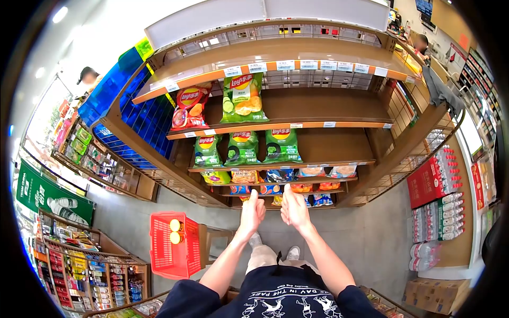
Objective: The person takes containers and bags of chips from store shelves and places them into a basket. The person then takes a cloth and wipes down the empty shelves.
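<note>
My left hand is held out in front of me with the fingers curled and the thumb pointing up. Beside it, apart by a small gap, my right hand makes the same fist with a raised thumb. Nothing shows in either one. Beyond them stands a brown shelf rack with bags of chips: a red bag and a light green bag on one tier. Three dark green bags, one of them a chip bag, stand on the tier below. Smaller snack packs fill the lower tiers.
A red basket with two yellow-lidded containers stands at my left, beside a cardboard box. Bottled drinks are stacked at right, near cartons. Another snack rack is at lower left. Two people are in the background.
</note>
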Demonstrator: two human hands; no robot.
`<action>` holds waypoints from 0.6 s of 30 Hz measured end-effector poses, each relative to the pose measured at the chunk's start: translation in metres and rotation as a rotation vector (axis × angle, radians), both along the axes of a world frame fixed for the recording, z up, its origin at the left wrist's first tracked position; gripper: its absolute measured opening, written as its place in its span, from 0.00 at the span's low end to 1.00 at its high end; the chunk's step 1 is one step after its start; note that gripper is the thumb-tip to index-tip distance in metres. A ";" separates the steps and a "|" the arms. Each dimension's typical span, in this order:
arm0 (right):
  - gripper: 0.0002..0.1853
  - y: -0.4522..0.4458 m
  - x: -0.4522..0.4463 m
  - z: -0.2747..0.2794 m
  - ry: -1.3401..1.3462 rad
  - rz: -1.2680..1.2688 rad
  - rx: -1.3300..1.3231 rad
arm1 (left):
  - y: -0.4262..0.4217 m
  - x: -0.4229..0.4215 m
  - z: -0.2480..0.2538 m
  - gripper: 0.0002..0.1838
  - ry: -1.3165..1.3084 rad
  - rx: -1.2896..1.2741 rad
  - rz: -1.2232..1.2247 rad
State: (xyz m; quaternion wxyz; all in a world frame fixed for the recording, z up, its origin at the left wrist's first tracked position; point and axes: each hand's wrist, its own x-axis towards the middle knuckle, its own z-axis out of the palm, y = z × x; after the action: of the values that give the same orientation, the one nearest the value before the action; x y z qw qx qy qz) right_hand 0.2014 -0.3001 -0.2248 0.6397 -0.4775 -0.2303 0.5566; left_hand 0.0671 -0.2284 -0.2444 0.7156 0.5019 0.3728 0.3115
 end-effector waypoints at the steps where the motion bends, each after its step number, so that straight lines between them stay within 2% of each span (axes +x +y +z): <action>1: 0.30 0.003 0.003 0.001 0.029 -0.020 -0.004 | 0.001 0.004 -0.002 0.36 0.011 0.063 -0.032; 5: 0.32 0.031 0.003 0.017 0.022 -0.104 0.014 | 0.016 0.005 0.021 0.33 0.065 0.221 -0.173; 10: 0.33 0.081 -0.008 0.038 -0.044 -0.171 0.143 | 0.061 -0.009 0.049 0.29 0.051 0.270 -0.175; 12: 0.34 0.102 -0.012 0.049 -0.079 -0.161 0.140 | 0.082 -0.016 0.060 0.27 0.072 0.378 -0.183; 13: 0.33 0.112 -0.015 0.053 -0.074 -0.162 0.153 | 0.087 -0.022 0.077 0.24 0.098 0.351 -0.193; 14: 0.33 0.121 -0.018 0.056 -0.069 -0.164 0.166 | 0.100 -0.025 0.075 0.23 0.085 0.449 -0.189; 17: 0.29 0.145 -0.025 0.066 -0.155 -0.218 0.171 | 0.123 -0.031 0.090 0.17 0.033 0.508 -0.153; 18: 0.29 0.152 -0.026 0.067 -0.157 -0.232 0.165 | 0.136 -0.032 0.086 0.14 0.062 0.634 -0.146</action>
State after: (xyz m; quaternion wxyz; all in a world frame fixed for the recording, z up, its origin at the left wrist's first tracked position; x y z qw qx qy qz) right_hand 0.1749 -0.1476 -0.1581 0.7167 -0.4886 -0.2679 0.4193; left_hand 0.0347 -0.0923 -0.1586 0.5326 0.7342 0.2419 0.3446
